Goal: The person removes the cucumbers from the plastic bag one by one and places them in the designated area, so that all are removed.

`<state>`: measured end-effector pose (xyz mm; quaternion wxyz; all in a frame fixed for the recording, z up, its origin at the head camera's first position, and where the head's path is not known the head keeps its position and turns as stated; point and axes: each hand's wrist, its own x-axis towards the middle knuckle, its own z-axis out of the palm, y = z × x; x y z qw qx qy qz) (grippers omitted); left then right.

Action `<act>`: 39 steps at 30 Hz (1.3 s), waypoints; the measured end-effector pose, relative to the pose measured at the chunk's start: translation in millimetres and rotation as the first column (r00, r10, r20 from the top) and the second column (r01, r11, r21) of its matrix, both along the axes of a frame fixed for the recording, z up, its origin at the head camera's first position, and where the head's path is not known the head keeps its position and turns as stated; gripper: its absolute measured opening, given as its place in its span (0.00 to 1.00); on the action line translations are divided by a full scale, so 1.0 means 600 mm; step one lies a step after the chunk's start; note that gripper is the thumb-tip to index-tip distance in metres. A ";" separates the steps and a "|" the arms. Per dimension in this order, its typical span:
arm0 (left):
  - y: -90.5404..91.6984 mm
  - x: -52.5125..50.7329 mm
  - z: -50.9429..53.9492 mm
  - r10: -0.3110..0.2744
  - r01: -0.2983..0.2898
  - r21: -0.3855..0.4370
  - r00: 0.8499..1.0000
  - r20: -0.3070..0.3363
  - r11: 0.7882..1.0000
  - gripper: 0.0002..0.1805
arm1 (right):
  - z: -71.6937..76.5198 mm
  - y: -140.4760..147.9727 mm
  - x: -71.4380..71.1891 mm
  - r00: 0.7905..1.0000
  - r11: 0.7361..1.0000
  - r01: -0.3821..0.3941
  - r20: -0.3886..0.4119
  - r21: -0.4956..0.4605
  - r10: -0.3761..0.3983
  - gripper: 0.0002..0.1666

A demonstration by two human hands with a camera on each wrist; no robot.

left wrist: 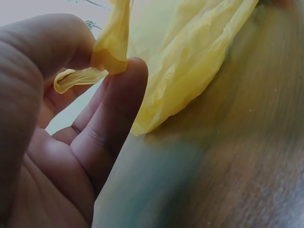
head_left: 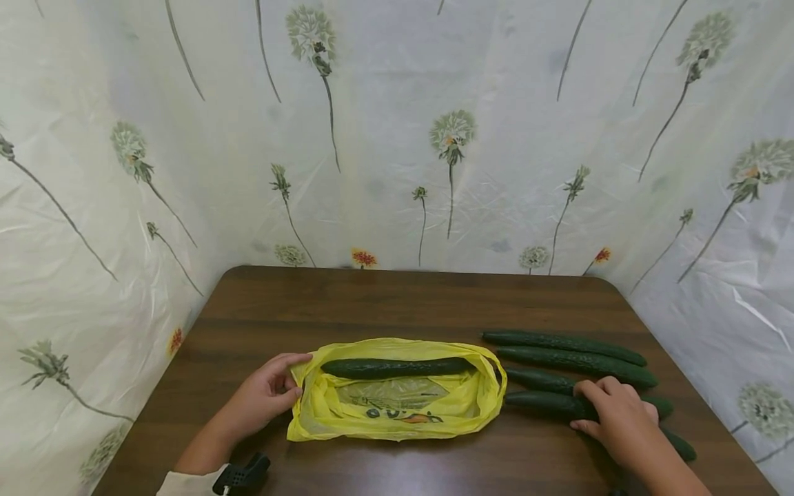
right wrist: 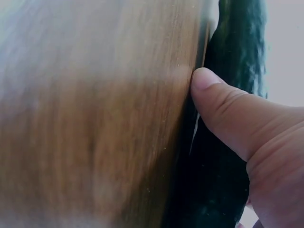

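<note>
A yellow plastic bag (head_left: pixel 310 417) lies mouth upward at the middle of the table, with one dark green cucumber (head_left: pixel 397 368) inside along its far side. My left hand (head_left: pixel 263 396) pinches the bag's left rim between thumb and fingers; the left wrist view shows the thin yellow plastic (left wrist: pixel 185 85) gathered there. To the right of the bag, my right hand (head_left: pixel 623 420) grips the nearest cucumber (head_left: pixel 540 403) of a row. In the right wrist view the thumb presses along that cucumber's side (right wrist: pixel 209 190); the other fingers are mostly hidden.
Beyond the gripped cucumber lie more cucumbers, including the farthest one (head_left: pixel 564 338), side by side on the dark wooden table (head_left: pixel 397 296). A pale curtain (head_left: pixel 384 138) with dandelion prints hangs behind the table and at both sides. A black strap device (head_left: pixel 242 474) is on the left wrist.
</note>
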<state>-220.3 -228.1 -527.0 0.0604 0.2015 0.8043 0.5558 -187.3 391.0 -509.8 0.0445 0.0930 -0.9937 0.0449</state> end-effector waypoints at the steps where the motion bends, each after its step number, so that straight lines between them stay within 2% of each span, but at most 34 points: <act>1: 0.000 0.001 -0.001 0.000 0.000 0.000 1.000 0.000 1.000 0.28 | 0.000 0.000 0.000 1.000 1.000 -0.003 -0.001 0.002 0.003 0.32; 8: 0.000 0.003 -0.005 -0.003 0.003 0.001 1.000 0.001 1.000 0.28 | -0.003 0.002 0.003 1.000 1.000 -0.004 0.029 0.015 0.003 0.32; 16: 0.001 0.003 -0.006 -0.004 0.004 -0.001 1.000 0.008 1.000 0.28 | -0.001 -0.002 0.010 0.999 0.998 -0.035 -0.009 0.046 0.036 0.31; 21: 0.002 0.004 -0.007 0.000 0.000 -0.001 1.000 0.011 1.000 0.28 | 0.013 -0.012 0.012 1.000 0.999 0.004 0.009 0.039 -0.004 0.32; 26: 0.002 0.003 -0.006 0.002 -0.002 0.002 1.000 0.005 1.000 0.28 | 0.037 -0.039 0.005 0.999 1.000 0.029 0.022 0.007 -0.029 0.33; 28: 0.002 0.003 -0.006 0.001 -0.001 0.003 1.000 -0.001 1.000 0.28 | 0.048 -0.052 0.004 1.000 1.000 0.015 -0.014 -0.015 -0.015 0.31; 30: 0.001 0.002 -0.006 0.000 0.000 0.002 1.000 -0.008 1.000 0.28 | 0.058 -0.067 0.004 0.997 0.999 -0.008 -0.083 -0.036 0.005 0.27; 33: 0.000 0.001 -0.007 0.000 0.000 -0.001 1.000 -0.014 1.000 0.28 | 0.074 -0.093 0.005 0.975 0.997 -0.045 -0.221 -0.069 0.028 0.20; 35: 0.000 0.001 -0.007 0.003 -0.003 -0.004 1.000 -0.018 1.000 0.28 | 0.083 -0.113 0.004 0.958 0.994 -0.057 -0.285 -0.098 0.027 0.17; 37: -0.001 0.000 -0.006 0.007 -0.007 -0.005 1.000 -0.024 1.000 0.28 | 0.092 -0.133 0.001 0.946 0.989 -0.077 -0.322 -0.127 0.033 0.16; 39: -0.001 0.000 -0.006 0.010 -0.010 -0.003 1.000 -0.028 1.000 0.28 | 0.100 -0.153 -0.002 0.947 0.983 -0.095 -0.319 -0.158 0.040 0.15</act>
